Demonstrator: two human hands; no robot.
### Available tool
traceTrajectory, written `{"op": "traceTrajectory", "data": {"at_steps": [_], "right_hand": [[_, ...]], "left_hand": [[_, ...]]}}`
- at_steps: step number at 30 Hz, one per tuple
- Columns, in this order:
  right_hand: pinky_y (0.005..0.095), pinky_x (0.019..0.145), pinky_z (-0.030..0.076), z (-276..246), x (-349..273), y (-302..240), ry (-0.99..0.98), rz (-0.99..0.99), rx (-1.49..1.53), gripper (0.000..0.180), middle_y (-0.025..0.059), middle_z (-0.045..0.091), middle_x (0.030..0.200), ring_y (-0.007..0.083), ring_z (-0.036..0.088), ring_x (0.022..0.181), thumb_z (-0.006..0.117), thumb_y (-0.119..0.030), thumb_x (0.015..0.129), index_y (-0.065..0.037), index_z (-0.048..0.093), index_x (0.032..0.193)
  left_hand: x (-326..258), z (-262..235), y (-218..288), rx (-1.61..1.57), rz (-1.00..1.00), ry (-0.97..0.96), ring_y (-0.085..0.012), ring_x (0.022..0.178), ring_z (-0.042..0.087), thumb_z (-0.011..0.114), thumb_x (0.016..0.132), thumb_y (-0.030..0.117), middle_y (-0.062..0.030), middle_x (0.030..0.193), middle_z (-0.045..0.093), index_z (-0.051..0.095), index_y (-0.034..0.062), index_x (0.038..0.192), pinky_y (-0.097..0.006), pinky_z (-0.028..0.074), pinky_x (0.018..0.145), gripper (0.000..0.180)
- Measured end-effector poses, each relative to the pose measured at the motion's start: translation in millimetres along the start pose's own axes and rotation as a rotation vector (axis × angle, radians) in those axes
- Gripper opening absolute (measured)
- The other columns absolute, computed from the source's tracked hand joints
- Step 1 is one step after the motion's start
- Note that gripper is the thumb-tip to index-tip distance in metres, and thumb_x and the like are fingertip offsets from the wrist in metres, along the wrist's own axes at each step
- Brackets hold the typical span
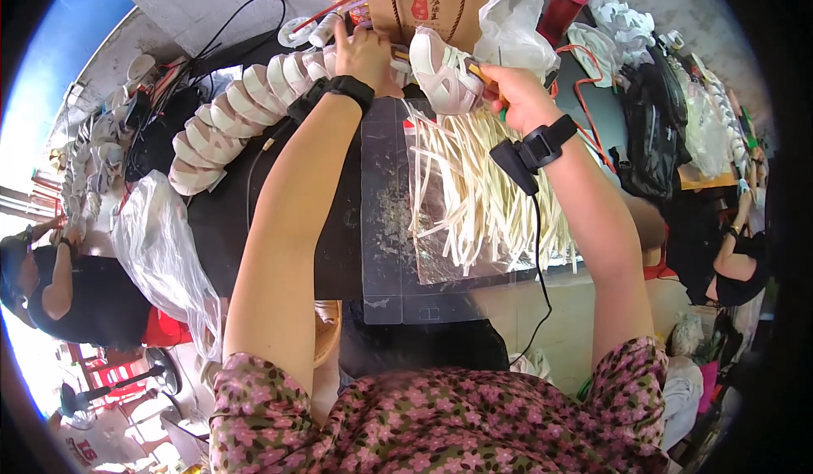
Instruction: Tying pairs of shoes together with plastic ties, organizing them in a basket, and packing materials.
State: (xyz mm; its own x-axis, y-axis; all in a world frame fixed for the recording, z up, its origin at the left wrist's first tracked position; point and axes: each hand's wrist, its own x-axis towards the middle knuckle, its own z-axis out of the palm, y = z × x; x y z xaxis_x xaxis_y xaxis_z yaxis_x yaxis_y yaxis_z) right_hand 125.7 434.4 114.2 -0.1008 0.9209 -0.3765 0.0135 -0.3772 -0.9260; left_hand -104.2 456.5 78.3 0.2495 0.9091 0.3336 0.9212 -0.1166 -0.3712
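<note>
My right hand [518,97] is closed at the edge of a white, strappy shoe upper [446,74], which is raised over the table. A small yellow piece [479,72] shows at the same fingers; its kind is unclear. My left hand [364,59] reaches to the far side of the table with fingers stretched out, next to a small white bottle [325,30] and the end of a long curved row of nested white shoe uppers [233,111]. Many narrow cream strips [487,190] lie spread on a clear plastic sheet [428,258] below the raised upper.
A brown paper bag [430,0] with rope handles stands at the back, beside a white plastic bag [517,16] and a red cup [565,6]. A dark cutting mat [385,245] lies under the strips. Other people [85,296] work on the left and right.
</note>
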Motion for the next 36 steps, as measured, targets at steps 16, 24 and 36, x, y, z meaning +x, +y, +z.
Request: {"op": "traceTrajectory", "data": {"at_steps": [16,24,36], "right_hand": [[0.0242,0.04,0.028,83.9,45.1,11.1,0.107,-0.022,-0.057,0.022,0.0015,0.054,0.069,0.0092,0.037,0.048,0.052,-0.025,0.088,-0.006,0.061,0.082],[0.0299,0.04,0.031,108.7,56.6,24.2,0.19,-0.082,-0.033,0.032,0.0041,0.047,0.057,0.0137,0.039,0.044,0.047,-0.029,0.089,-0.001,0.059,0.078],[0.0337,0.04,0.039,82.2,102.9,49.7,0.528,-0.358,-0.558,0.047,0.0114,0.056,0.06,0.0202,0.052,0.043,0.057,-0.04,0.08,0.006,0.057,0.069]], "left_hand": [[-47.2,-26.3,-33.3,-0.447,0.002,0.081,-0.0267,0.11,0.044,0.075,0.049,0.047,-0.0106,0.111,0.05,0.055,0.0015,0.103,-0.043,0.029,0.096,0.074],[-52.0,-18.2,-32.9,-0.509,-0.019,0.188,-0.0284,0.104,0.047,0.075,0.047,0.047,-0.0117,0.108,0.053,0.057,0.0,0.099,-0.041,0.032,0.094,0.073],[-99.9,-40.2,-56.2,-0.573,-0.276,0.441,-0.035,0.113,0.038,0.074,0.059,0.033,-0.0174,0.121,0.043,0.05,0.0032,0.114,-0.045,0.031,0.095,0.066]]}}
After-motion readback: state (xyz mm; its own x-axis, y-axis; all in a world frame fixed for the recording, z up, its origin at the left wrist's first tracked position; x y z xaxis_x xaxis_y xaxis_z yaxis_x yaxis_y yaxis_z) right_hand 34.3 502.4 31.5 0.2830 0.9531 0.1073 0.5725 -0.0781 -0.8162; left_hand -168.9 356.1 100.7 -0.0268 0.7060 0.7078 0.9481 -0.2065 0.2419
